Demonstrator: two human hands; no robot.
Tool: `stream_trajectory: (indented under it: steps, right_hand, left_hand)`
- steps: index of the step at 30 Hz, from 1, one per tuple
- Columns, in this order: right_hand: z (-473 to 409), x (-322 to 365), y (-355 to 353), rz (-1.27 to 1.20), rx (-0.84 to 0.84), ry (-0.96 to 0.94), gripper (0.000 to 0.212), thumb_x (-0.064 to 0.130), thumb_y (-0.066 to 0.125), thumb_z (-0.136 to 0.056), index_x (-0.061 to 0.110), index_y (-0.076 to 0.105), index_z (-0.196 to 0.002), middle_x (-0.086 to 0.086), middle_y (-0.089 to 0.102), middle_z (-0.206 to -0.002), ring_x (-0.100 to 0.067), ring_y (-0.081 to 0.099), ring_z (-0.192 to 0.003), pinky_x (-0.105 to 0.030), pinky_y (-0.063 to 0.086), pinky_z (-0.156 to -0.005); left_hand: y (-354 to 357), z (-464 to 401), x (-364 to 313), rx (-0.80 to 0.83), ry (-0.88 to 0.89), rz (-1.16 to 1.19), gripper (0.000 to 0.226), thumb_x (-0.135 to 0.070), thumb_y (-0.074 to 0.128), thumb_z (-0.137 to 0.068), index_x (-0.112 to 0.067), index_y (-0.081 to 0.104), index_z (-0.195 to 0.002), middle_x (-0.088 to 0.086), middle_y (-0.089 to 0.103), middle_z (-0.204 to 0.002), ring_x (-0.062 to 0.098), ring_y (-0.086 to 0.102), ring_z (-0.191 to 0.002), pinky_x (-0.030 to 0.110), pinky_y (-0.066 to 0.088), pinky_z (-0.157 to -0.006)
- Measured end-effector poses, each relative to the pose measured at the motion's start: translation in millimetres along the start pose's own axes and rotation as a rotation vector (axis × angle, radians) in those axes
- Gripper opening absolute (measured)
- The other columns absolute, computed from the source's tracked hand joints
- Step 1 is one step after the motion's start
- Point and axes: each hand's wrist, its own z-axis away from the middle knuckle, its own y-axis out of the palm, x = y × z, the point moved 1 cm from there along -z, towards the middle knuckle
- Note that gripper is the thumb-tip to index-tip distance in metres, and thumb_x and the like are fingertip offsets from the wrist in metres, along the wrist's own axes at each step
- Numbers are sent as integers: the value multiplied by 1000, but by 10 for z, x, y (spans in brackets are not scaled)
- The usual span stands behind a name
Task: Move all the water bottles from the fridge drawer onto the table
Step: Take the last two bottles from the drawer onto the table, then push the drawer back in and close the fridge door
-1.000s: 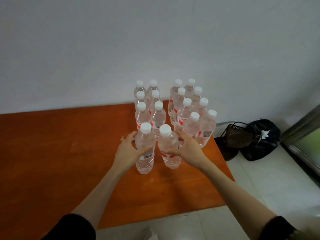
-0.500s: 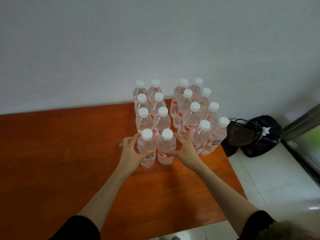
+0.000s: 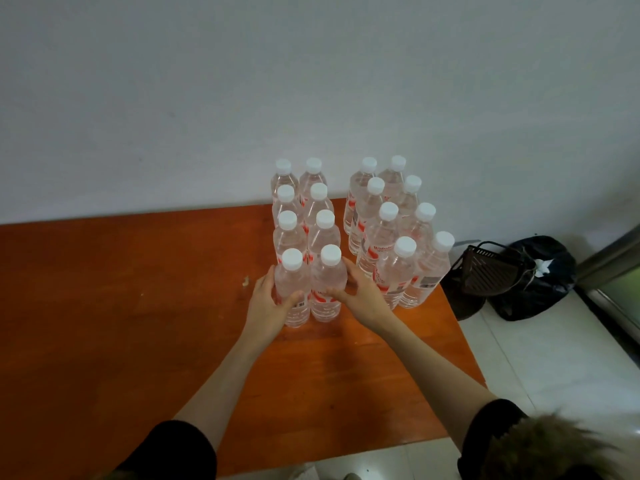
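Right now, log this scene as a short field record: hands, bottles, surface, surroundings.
left hand: gripping front-left bottle
right hand: gripping front-right bottle
bottles: sixteen visible, upright, white caps, two blocks of eight
surface: orange wooden table, against wall
floor beside table: black bag, dark basket
fridge drawer: not in view

back bottles (image 3: 313, 178) overlapped, labels (image 3: 380, 251) unreadable

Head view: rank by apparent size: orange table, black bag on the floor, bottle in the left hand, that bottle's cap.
1. orange table, by far the largest
2. black bag
3. bottle in the left hand; closer to the camera than the bag, so its true size relative to the bag is unsure
4. white cap, smallest
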Motion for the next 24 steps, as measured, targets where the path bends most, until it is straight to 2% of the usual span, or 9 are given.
stream_trajectory:
  steps: [3, 7, 10, 11, 14, 16, 18, 20, 24]
  right_hand:
    - [149, 53, -9, 33, 9, -19, 64, 33, 62, -86, 21, 31, -142, 2, 43, -144, -17, 42, -132, -29, 33, -104]
    - [425, 43, -79, 205, -54, -24, 69, 39, 56, -90, 17, 23, -147, -2, 31, -152, -20, 33, -138, -38, 31, -110]
    - [689, 191, -273, 285, -111, -141, 65, 39, 53, -91, 21, 24, -146, 0, 29, -153, -19, 32, -138, -42, 32, -112]
    - [792, 268, -372, 321, -143, -185, 64, 38, 52, -91, 21, 25, -146, 1, 28, -153, -18, 32, -138, -42, 33, -112]
    - [1142, 459, -737, 520, -284, -314, 60, 39, 50, -93, 19, 28, -145, 0, 28, -152, -17, 33, -137, -37, 33, -111]
    - [1381, 498, -995, 726, -420, -377, 61, 45, 46, -92, 16, 32, -144, -4, 32, -151, -22, 32, -138, -41, 31, -111]
    - [1630, 463, -1248, 941, -517, -336, 66, 53, 39, -90, 17, 31, -144, -7, 28, -153, -26, 26, -141, -46, 22, -114]
    - [1935, 403, -1469, 1102, -581, -206, 70, 58, 33, -88, 20, 25, -147, -7, 17, -157, -27, 15, -145, -49, 11, -115]
    - [2772, 255, -1739, 1284, -764, 11, 73, 62, 30, -84, 22, 27, -145, -9, 25, -154, -32, 25, -141, -58, 15, -110]
  left_hand:
    - [27, 134, -27, -19, 3, -4, 67, -34, 61, -86, -26, 28, -144, 1, 31, -151, 23, 31, -138, 45, 29, -109]
    - [13, 453, -80, -180, 119, 3, 56, -34, 60, -86, -23, 39, -137, 2, 35, -145, 19, 35, -134, 48, 33, -110]
    - [6, 668, -262, -188, 312, -90, 54, -34, 58, -87, -21, 40, -136, 0, 36, -143, 13, 35, -131, 30, 32, -106]
    - [3, 715, -364, -169, 379, -130, 54, -35, 58, -88, -22, 38, -137, -1, 35, -144, 13, 34, -132, 29, 33, -106]
    - [36, 829, -735, -122, 579, -286, 58, -46, 50, -90, -24, 33, -141, -2, 30, -148, 14, 28, -137, 41, 28, -113]
    - [106, 927, -1011, -100, 704, -420, 63, -52, 43, -90, -25, 26, -144, -1, 24, -153, 16, 21, -141, 44, 24, -115]
    - [222, 1014, -1292, -59, 809, -517, 64, -51, 41, -92, -27, 17, -147, -1, 15, -156, 18, 12, -144, 46, 18, -117]
    - [378, 1110, -1556, -3, 934, -584, 65, -50, 39, -92, -28, 12, -148, -1, 8, -157, 19, 4, -145, 48, 10, -118]
    - [758, 1423, -1886, 66, 1151, -726, 68, -58, 26, -91, -30, 2, -148, -3, -3, -158, 18, -8, -145, 48, -7, -116]
